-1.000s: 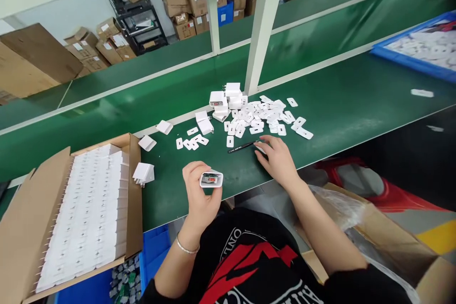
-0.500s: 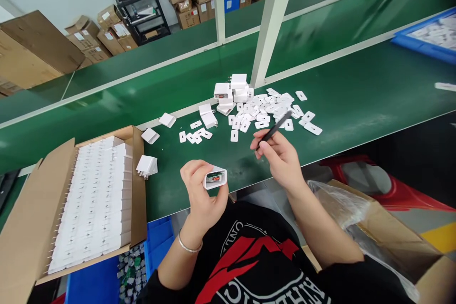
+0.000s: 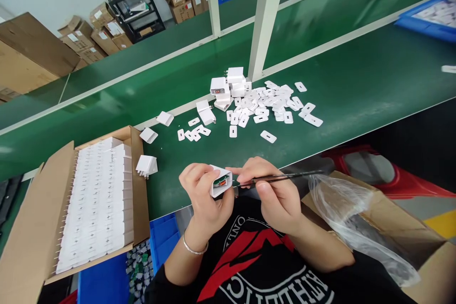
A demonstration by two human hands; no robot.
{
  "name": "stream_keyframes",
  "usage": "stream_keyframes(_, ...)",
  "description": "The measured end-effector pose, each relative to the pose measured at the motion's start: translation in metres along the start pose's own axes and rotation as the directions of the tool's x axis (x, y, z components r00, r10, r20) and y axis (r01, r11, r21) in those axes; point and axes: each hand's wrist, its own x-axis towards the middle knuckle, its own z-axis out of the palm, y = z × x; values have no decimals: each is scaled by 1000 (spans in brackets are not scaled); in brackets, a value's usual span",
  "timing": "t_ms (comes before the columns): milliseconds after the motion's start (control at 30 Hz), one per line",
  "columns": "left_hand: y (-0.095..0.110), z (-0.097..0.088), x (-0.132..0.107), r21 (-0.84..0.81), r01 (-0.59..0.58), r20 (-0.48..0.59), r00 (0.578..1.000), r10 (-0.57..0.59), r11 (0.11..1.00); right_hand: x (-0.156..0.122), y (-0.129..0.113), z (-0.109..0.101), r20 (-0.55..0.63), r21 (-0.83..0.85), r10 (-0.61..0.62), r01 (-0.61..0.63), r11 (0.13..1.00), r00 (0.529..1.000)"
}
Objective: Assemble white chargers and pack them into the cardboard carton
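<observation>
My left hand point(image 3: 204, 194) is wrapped round a white charger housing point(image 3: 221, 171), its open end facing up toward me. Inside that end a green circuit board and an orange port point(image 3: 223, 182) show. Black tweezers point(image 3: 294, 175) lie across my right hand point(image 3: 280, 197), pinched between the fingers, with the tips close to the housing's right side. Whether the tips touch it I cannot tell. Beyond my hands, small white end caps with slots point(image 3: 263, 103) form a loose pile on the green bench point(image 3: 199, 156). One cap point(image 3: 268, 137) lies apart, nearer to me.
Several white chargers point(image 3: 235, 75) are stacked by the bench post point(image 3: 263, 23). At left, a cardboard box point(image 3: 138, 185) holds rows of white housings, with a few loose ones point(image 3: 147, 165) beside it. A blue tray point(image 3: 423, 28) sits far right. Below right is a plastic-lined carton point(image 3: 399, 218).
My right hand has come down and left, bringing the tweezers from above the bench to beside the charger housing. A single cap now lies where that hand was. The housing has turned slightly.
</observation>
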Motion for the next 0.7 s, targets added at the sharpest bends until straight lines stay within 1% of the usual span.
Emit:
stream_keyframes(67, 0, -1, 1, 9, -14, -7, 1000, 14, 1000, 0, 2, 0, 3, -25, -39, 39, 999, 999)
stream_keyframes(167, 0, -2, 2, 13, -26, -13, 1000, 26, 1000, 0, 3, 1, 16, -34, -64, 65, 997, 998)
stream_keyframes(367, -1, -3, 0, 30, -19, -4, 1000, 19, 999, 2, 2, 4, 33, -49, -63, 65, 997, 997)
stream_keyframes(600, 0, -3, 1, 30, -8, -3, 1000, 8, 1000, 0, 5, 4, 8, -59, -83, 84, 995, 996)
stream_keyframes(700, 0, -3, 1, 25, -9, 5, 1000, 8, 1000, 0, 6, 4, 18, -56, -76, 77, 995, 997)
